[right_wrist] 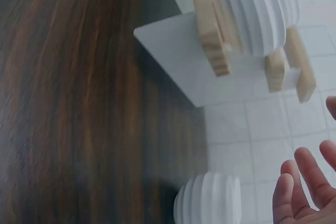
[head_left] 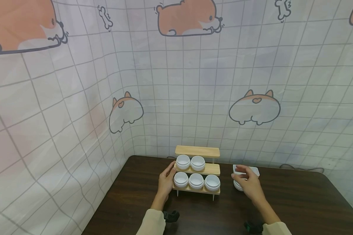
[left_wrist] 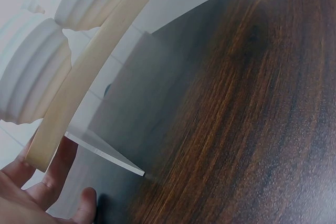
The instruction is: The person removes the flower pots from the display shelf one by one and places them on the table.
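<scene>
A tiered display stand point(head_left: 197, 151) with pale wooden shelves and thin white side legs stands on the table. Two small ribbed white cups point(head_left: 197, 163) sit on its middle shelf and three more point(head_left: 196, 181) on the lowest. My left hand point(head_left: 165, 182) grips the stand's left end; in the left wrist view its fingers point(left_wrist: 60, 163) lie around the shelf's end. To the right, my right hand point(head_left: 251, 186) hovers over another ribbed white cup point(head_left: 237, 185) on the table, partly hidden by the hand. The right wrist view shows its fingers point(right_wrist: 310, 174) spread, apart from that cup point(right_wrist: 207, 200).
Behind the right hand lies a white rectangular container point(head_left: 254, 170), partly covered by the hand. The dark wooden table point(head_left: 297, 195) ends at a printed curtain point(head_left: 194, 124). A thin dark cable point(head_left: 301, 168) runs along the table's back edge.
</scene>
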Demonstrator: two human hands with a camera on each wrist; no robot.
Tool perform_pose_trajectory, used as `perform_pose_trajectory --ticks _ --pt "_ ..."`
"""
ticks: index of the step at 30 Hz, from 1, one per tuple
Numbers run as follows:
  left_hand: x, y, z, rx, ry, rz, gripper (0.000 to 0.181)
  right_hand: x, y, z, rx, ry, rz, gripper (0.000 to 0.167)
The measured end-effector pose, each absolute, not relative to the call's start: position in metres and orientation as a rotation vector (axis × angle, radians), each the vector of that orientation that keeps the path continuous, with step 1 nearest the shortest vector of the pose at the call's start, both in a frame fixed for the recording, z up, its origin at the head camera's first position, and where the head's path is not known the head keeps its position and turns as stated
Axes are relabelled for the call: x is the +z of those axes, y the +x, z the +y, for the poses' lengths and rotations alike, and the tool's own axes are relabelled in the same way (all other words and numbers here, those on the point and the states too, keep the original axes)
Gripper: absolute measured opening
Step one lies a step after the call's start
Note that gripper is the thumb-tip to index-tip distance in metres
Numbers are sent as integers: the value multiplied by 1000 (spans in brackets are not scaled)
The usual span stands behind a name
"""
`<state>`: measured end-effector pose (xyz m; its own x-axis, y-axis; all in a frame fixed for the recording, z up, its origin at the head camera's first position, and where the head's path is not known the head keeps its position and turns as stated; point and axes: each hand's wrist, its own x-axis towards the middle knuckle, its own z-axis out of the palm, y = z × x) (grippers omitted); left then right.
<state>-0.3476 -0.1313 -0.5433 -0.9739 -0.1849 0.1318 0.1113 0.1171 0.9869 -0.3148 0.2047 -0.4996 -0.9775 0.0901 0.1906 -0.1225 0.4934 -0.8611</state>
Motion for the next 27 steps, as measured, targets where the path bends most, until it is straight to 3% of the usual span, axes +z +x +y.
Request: perform_pose_trajectory --ticks 27 --pt "-543 -347 -132 -1939 85 -2184 41 -477 -339 149 1547 252 -2529 50"
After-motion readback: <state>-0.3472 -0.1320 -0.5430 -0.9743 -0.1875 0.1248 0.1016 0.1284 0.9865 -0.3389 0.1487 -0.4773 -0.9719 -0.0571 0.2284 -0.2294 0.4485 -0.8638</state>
